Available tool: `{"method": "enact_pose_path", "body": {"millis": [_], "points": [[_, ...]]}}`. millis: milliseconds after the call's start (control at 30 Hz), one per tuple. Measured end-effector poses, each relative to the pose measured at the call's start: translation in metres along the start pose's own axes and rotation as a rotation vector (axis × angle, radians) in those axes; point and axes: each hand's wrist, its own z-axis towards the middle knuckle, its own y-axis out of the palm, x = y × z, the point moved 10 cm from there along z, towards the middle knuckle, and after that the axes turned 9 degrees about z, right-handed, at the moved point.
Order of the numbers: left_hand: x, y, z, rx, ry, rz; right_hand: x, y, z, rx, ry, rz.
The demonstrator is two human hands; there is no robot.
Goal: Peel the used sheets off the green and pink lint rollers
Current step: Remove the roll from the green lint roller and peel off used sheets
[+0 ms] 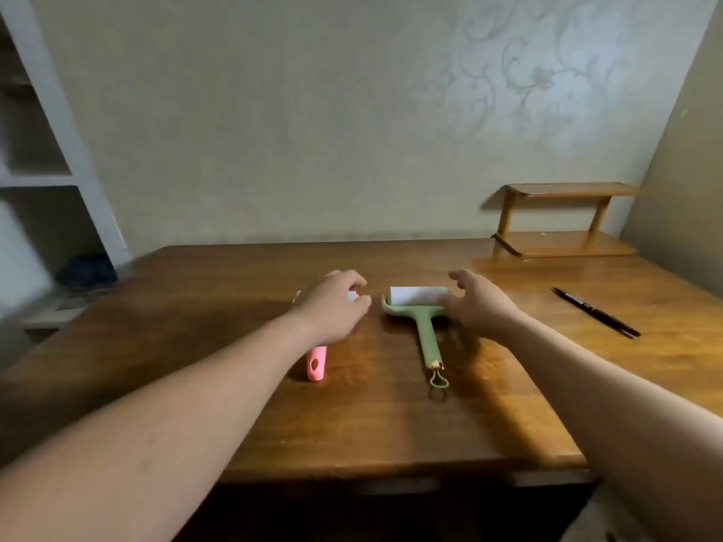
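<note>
The green lint roller lies flat on the wooden table, its white sheet roll at the far end and its handle pointing toward me. My right hand hovers at the roll's right end with fingers spread, holding nothing. The pink lint roller lies to the left; only its handle end and a bit of white roll show. My left hand covers the pink roller's head, fingers curled over it; whether they grip it is unclear.
A black pen lies on the table to the right. A small wooden two-tier shelf stands at the back right corner against the wall. White shelving stands to the left of the table.
</note>
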Motion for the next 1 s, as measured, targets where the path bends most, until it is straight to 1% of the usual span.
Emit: {"method": "enact_pose_path", "body": {"millis": [67,167,233,267,333,433,500,633,700,767,833,867,933,1000], "points": [[0.017,0.014,0.012,-0.015,0.033,0.051,0.014,0.007,0.010,-0.053,0.059,0.041],[0.038,0.040,0.034,-0.087,0.057,0.291,0.017,0.016,0.026,-0.147,0.015,0.069],[0.043,0.050,0.048,-0.123,0.049,0.373,0.019,0.018,0.034,-0.191,-0.012,0.134],[0.044,0.053,0.052,-0.121,0.050,0.374,0.020,0.018,0.036,-0.213,-0.031,0.169],[0.040,0.061,0.057,-0.097,0.037,0.339,0.027,0.013,0.041,-0.194,-0.068,0.245],[0.039,0.063,0.058,0.063,0.117,0.312,0.040,0.005,0.046,-0.104,-0.098,0.399],[0.040,0.060,0.064,0.125,0.182,0.320,0.046,0.003,0.050,-0.068,-0.099,0.413],[0.041,0.054,0.082,0.072,0.214,0.279,0.046,-0.001,0.051,-0.012,-0.078,0.461],[0.047,0.051,0.080,0.092,0.214,0.243,0.043,-0.001,0.048,-0.029,-0.055,0.533],[0.047,0.050,0.072,0.098,0.167,0.177,0.037,0.005,0.045,-0.087,-0.019,0.698],[0.039,0.054,0.067,0.066,0.069,-0.004,0.027,0.018,0.041,-0.198,0.047,0.915],[0.032,0.055,0.064,0.055,0.018,-0.123,0.021,0.024,0.040,-0.249,0.074,0.976],[0.020,0.058,0.060,0.035,-0.070,-0.375,0.009,0.031,0.039,-0.323,0.097,1.005],[0.011,0.063,0.057,0.041,-0.135,-0.571,0.000,0.035,0.041,-0.360,0.119,1.014]]}}
